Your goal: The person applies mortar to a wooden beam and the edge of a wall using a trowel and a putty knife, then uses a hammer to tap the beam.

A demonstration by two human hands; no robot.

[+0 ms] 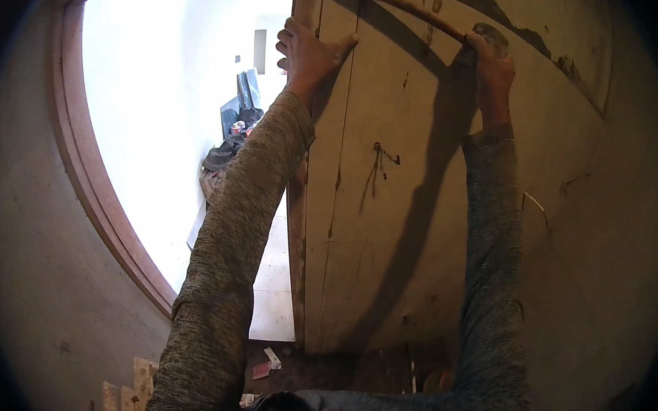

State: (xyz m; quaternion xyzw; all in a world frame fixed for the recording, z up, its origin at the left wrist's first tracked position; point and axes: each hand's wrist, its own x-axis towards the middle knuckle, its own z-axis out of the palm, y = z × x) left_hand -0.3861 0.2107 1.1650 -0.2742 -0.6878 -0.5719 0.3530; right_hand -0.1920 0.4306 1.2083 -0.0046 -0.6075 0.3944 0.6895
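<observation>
Two of your hands are up on one tall panel — a flat, upright sheet of dull grey-brown board, scuffed and streaked, with a single bent wire or nail sticking out near its middle. Your left hand is wrapped around the panel's left edge, fingers curled behind it and thumb lying across the front face. Your right hand is higher and to the right, fingers closed over a dark rounded tool pressed against the board; just what kind of tool it is cannot be told. From that hand one long, thin, pale strip runs up and left across the board's top. Both sleeves are a mottled grey knit. To the left stands one doorway with a smooth reddish-brown wooden frame, bright white beyond, and a dark heap of belongings sits on the floor past it. By the panel's foot lie a few small scraps, and several pale blocks are stacked at lower left.
</observation>
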